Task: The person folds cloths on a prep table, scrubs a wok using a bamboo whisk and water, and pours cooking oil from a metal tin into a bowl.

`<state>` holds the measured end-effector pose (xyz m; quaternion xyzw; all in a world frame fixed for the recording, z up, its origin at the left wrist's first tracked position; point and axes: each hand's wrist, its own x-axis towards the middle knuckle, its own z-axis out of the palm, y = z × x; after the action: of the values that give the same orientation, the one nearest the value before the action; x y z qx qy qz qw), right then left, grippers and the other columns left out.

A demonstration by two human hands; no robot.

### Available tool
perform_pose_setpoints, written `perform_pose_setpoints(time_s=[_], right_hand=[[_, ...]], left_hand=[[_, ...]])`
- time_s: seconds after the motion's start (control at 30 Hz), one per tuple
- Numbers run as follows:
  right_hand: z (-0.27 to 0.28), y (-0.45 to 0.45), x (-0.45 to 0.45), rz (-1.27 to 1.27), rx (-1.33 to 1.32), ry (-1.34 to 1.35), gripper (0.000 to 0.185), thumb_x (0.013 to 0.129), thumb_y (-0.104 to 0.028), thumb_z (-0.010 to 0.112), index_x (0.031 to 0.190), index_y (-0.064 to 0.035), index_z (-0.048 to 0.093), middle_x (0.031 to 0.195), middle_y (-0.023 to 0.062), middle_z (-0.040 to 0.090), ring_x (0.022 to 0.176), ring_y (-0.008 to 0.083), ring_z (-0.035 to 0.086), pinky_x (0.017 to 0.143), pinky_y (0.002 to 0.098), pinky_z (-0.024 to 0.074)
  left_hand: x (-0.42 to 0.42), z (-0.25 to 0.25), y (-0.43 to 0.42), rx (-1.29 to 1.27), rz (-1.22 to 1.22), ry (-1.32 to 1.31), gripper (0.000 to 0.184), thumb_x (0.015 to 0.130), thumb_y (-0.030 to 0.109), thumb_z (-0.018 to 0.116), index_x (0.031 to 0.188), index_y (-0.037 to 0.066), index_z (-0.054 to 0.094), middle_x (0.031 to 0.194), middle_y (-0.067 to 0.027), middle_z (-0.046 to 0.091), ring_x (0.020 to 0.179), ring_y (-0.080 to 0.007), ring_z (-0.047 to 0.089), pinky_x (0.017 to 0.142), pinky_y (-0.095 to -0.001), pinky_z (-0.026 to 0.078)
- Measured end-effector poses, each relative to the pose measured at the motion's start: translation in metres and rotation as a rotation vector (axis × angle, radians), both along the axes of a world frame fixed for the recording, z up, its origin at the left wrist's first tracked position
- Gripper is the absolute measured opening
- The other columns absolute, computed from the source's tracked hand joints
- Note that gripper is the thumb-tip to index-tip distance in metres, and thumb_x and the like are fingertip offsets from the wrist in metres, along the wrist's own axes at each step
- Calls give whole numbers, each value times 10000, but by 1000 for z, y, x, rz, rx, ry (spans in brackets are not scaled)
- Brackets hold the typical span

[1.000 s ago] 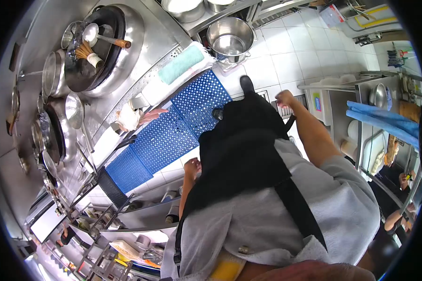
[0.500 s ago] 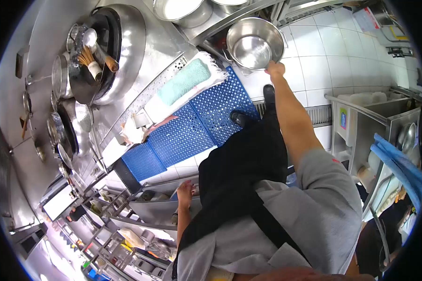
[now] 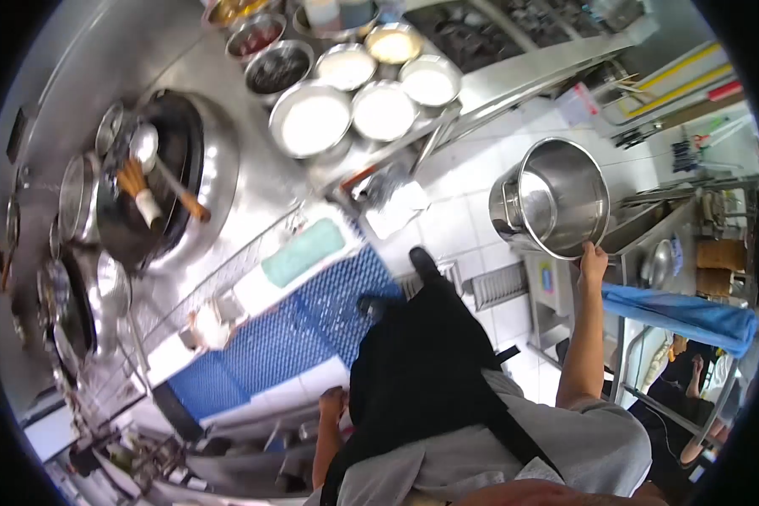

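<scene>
My right hand (image 3: 594, 263) is closed on the near rim or side handle of a large steel stockpot (image 3: 508, 211); which of the two I cannot tell. The pot hangs off the floor at arm's length, tilted so its bare inside shows. My left hand (image 3: 332, 403) hangs low beside my black apron (image 3: 422, 371), away from the pot. Nothing is visible in it, but its fingers are smeared by motion.
A wok (image 3: 164, 185) with a ladle (image 3: 145, 145) and a bamboo brush (image 3: 137, 185) sits at left. Bowls of white contents (image 3: 310, 122) stand at the counter's corner. Blue mats (image 3: 270, 341) cover part of the floor. A blue cloth (image 3: 683, 316) hangs on a rail at right, near another person (image 3: 696, 379).
The stockpot has been lifted and swung right in my right hand, away from the counter's end. My view has turned with it, bringing the bowls into sight. My left hand still hangs low.
</scene>
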<state>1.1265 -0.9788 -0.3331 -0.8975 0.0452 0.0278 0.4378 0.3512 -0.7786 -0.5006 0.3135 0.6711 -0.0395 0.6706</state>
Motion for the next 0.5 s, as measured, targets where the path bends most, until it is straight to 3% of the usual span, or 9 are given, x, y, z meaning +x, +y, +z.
perform_pose_setpoints(time_s=[0.03, 0.07, 0.13, 0.23, 0.37, 0.47, 0.5], right_hand=[[27, 1, 8, -10, 59, -28, 332, 885, -247, 614, 668, 5, 605, 619, 39, 545, 561, 129, 512, 517, 326, 435], [47, 3, 29, 17, 115, -25, 319, 892, -245, 604, 703, 11, 625, 648, 48, 564, 574, 134, 530, 529, 320, 455], [80, 28, 84, 96, 237, 3, 308, 906, -243, 584, 773, 24, 663, 707, 65, 602, 600, 145, 568, 554, 309, 494], [149, 132, 126, 214, 511, 113, 301, 907, -215, 578, 970, 72, 639, 847, 162, 706, 700, 225, 711, 656, 328, 620], [155, 244, 229, 380, 559, 213, 333, 928, -225, 544, 955, 95, 631, 851, 199, 712, 700, 254, 724, 605, 309, 610], [150, 328, 305, 488, 494, 300, 360, 941, -247, 523, 928, 98, 626, 800, 190, 708, 649, 250, 713, 562, 306, 601], [151, 351, 323, 543, 469, 300, 379, 943, -266, 523, 920, 98, 626, 807, 194, 710, 664, 252, 717, 576, 305, 603]], left_hand=[[2, -6, 3, -55, 76, 3, 283, 917, 188, 646, 1135, 10, 670, 862, -165, 716, 721, -244, 715, 574, -340, 560], [10, -4, 11, 21, 74, -22, 275, 918, 146, 634, 1142, -13, 659, 826, -129, 698, 657, -199, 696, 494, -283, 524], [27, -10, 37, 10, 29, 31, 255, 944, 181, 635, 1170, 67, 605, 808, -77, 655, 713, -202, 690, 546, -309, 525], [86, 12, 68, 169, 166, 104, 239, 925, 190, 629, 1136, 79, 649, 832, -73, 680, 751, -196, 698, 600, -323, 558], [145, 15, 85, 365, -26, 247, 232, 919, 187, 642, 1101, 48, 676, 879, -98, 705, 768, -192, 697, 600, -329, 567], [197, 28, 57, 391, 323, 123, 215, 896, 180, 603, 899, -5, 712, 709, -77, 701, 557, -144, 638, 466, -309, 487], [199, 24, 42, 306, 308, 59, 165, 833, 195, 652, 918, 65, 709, 786, -58, 691, 689, -205, 664, 550, -357, 515]])
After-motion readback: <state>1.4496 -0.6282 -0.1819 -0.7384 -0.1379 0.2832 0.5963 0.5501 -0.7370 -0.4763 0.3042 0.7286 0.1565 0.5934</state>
